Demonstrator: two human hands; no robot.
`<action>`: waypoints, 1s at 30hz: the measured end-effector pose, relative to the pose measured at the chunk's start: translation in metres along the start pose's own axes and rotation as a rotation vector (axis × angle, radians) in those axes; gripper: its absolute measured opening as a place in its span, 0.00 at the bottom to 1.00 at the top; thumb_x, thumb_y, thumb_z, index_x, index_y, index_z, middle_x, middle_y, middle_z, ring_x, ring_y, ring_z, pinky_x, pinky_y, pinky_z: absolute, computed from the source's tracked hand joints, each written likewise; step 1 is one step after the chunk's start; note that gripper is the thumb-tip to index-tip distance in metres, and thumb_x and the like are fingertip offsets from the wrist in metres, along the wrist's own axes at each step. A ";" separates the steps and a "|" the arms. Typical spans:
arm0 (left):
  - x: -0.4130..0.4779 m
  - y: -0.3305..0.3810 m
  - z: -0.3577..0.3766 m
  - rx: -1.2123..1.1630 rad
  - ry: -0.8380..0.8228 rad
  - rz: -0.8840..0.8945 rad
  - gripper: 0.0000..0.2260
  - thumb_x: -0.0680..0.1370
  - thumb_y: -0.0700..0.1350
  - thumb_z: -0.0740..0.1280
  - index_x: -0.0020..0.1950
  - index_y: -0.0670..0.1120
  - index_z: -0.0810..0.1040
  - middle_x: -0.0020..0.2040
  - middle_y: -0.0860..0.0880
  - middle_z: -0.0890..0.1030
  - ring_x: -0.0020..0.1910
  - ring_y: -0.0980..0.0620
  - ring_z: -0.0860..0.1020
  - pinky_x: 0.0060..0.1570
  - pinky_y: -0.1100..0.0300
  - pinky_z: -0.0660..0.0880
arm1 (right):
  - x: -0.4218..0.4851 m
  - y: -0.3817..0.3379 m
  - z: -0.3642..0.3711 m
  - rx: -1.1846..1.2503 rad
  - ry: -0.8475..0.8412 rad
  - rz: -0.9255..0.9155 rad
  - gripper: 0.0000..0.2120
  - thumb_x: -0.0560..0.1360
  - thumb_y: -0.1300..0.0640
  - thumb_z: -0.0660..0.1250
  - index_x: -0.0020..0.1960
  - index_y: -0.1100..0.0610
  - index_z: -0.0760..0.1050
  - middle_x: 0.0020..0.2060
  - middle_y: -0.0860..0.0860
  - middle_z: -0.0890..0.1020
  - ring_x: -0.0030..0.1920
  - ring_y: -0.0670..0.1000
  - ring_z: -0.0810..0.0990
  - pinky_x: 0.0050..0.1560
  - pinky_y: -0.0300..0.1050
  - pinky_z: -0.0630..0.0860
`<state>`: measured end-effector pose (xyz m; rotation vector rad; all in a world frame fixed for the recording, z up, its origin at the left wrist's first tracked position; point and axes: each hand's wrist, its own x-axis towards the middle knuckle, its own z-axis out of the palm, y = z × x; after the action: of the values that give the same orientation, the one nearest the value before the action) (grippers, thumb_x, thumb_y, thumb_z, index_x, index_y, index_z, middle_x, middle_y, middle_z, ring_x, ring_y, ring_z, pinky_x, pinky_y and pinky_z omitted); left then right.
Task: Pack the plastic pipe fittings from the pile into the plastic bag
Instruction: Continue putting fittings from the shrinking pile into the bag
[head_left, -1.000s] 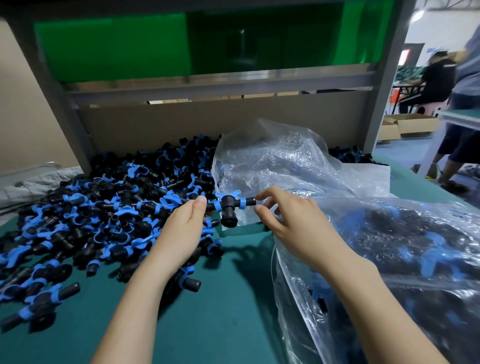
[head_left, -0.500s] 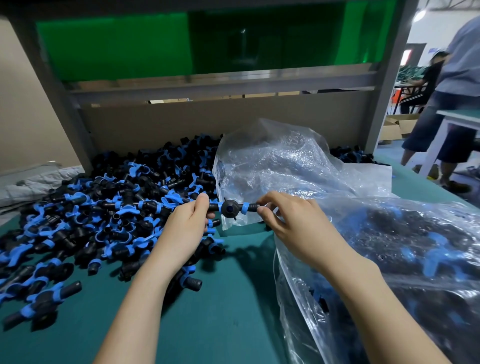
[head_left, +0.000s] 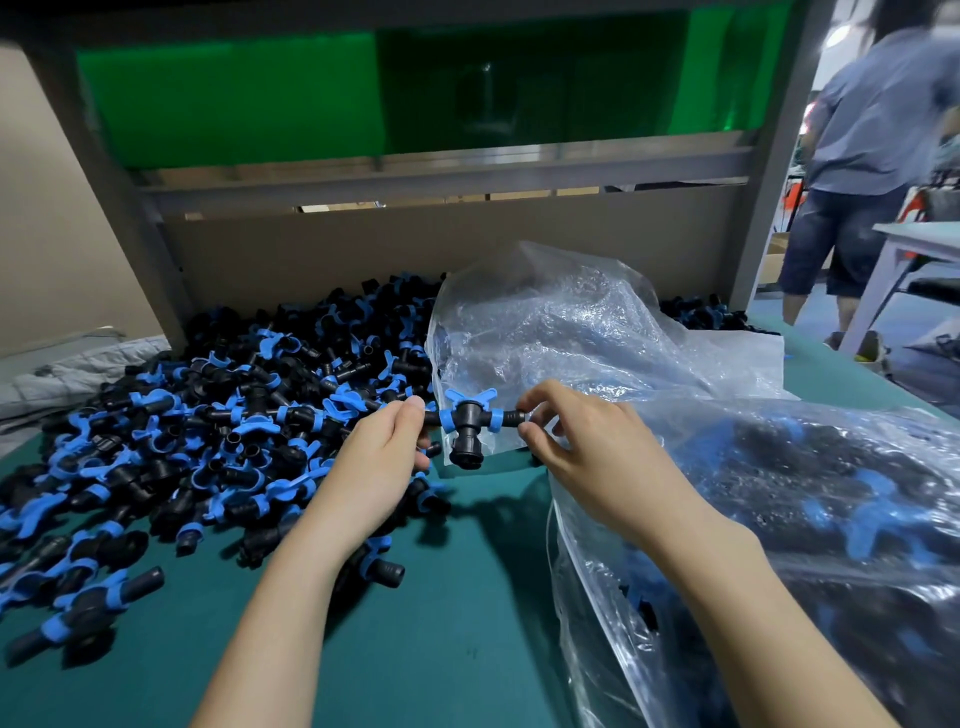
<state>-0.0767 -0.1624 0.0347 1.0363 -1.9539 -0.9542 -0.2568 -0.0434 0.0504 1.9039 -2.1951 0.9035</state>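
Holding one black tee fitting with blue collars level above the middle of the counter, stem pointing down. Pinching its left end in left grip, thumb and fingers curled on it. Pinching its right end in right grip between thumb and forefinger, other fingers loosely curled. Heaped over counter's left and back: pile of fittings. Slumped along right edge: clear plastic bag, partly full of fittings, touching right forearm. Standing beyond far right corner: person in blue shirt.
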 end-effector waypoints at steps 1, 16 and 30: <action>0.001 0.000 0.000 -0.021 -0.004 -0.001 0.17 0.84 0.55 0.55 0.46 0.47 0.78 0.42 0.51 0.80 0.36 0.59 0.79 0.48 0.54 0.75 | 0.000 0.000 0.000 0.000 0.001 0.000 0.06 0.81 0.48 0.60 0.57 0.47 0.70 0.49 0.39 0.81 0.50 0.49 0.78 0.52 0.48 0.68; -0.002 0.009 -0.004 -0.462 -0.103 -0.060 0.12 0.84 0.42 0.60 0.51 0.51 0.83 0.38 0.55 0.83 0.37 0.57 0.80 0.36 0.65 0.77 | 0.000 -0.002 -0.002 0.063 0.057 0.012 0.08 0.80 0.52 0.63 0.59 0.47 0.72 0.43 0.36 0.76 0.49 0.50 0.79 0.54 0.51 0.72; 0.004 0.002 0.001 -0.472 -0.033 -0.122 0.09 0.83 0.46 0.60 0.53 0.50 0.81 0.35 0.54 0.82 0.34 0.55 0.79 0.37 0.60 0.74 | -0.001 -0.012 -0.010 0.090 0.047 -0.019 0.07 0.80 0.49 0.62 0.55 0.47 0.77 0.44 0.38 0.78 0.50 0.47 0.79 0.58 0.53 0.72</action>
<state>-0.0794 -0.1645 0.0370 0.8719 -1.5887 -1.4223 -0.2481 -0.0380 0.0622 1.9173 -2.1405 1.0500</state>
